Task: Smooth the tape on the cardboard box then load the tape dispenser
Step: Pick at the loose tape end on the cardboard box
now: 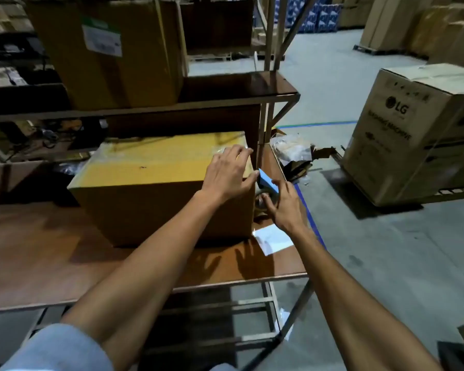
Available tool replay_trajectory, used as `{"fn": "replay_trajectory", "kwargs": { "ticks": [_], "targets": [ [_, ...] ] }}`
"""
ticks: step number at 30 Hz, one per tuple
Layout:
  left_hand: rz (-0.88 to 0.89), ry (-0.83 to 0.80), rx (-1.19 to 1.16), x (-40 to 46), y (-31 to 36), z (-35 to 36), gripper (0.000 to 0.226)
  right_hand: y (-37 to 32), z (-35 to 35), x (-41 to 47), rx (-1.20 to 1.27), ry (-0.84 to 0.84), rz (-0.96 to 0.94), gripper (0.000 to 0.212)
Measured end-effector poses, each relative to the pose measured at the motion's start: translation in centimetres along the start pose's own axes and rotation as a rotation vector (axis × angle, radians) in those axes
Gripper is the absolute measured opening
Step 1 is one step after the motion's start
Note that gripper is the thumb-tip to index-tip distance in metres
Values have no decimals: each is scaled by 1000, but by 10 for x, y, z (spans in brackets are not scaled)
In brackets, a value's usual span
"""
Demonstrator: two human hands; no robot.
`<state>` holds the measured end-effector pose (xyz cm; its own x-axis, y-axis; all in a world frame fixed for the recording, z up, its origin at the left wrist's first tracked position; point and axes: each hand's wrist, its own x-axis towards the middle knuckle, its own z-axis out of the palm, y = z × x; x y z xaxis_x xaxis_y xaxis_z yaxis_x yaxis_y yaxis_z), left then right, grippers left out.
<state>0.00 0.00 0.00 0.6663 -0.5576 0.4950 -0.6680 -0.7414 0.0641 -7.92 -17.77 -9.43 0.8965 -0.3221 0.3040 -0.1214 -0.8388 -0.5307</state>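
A brown cardboard box [156, 183] with clear tape along its top edges sits on the wooden table [51, 258]. My left hand [229, 171] lies flat with spread fingers on the box's top right corner, over the tape. Right beside the box's right side, my right hand [280, 207] grips a blue tape dispenser [268, 182] with a tape roll in it, held just above the table.
A white sheet of paper [272, 238] lies on the table near its right edge. A shelf above carries a large carton [110, 52]. A big LG carton [418, 129] stands on the floor at right, with plastic and cardboard scraps [295, 153] between.
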Motion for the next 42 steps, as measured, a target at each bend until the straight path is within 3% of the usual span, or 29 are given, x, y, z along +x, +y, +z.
{"fn": "replay_trajectory", "kwargs": {
  "ticks": [9, 14, 25, 30, 34, 42],
  "targets": [
    [-30, -198, -144, 66, -31, 27, 54, 16, 28, 65, -22, -81, -18, 58],
    [-73, -294, -183, 78, -37, 47, 52, 37, 47, 86, -24, -138, -122, 57],
    [-177, -274, -158, 88, -30, 50, 41, 83, 65, 116, 168, -259, -365, 63],
    [-302, -370, -156, 88, -15, 49, 48, 92, 69, 122, 282, -275, -478, 64],
    [-396, -513, -70, 91, 5, 58, 73, 102, 80, 124, 237, -246, -620, 68],
    [-483, -480, 41, 89, 24, 63, 73, 119, 83, 139, 110, -309, -734, 97]
  ]
}}
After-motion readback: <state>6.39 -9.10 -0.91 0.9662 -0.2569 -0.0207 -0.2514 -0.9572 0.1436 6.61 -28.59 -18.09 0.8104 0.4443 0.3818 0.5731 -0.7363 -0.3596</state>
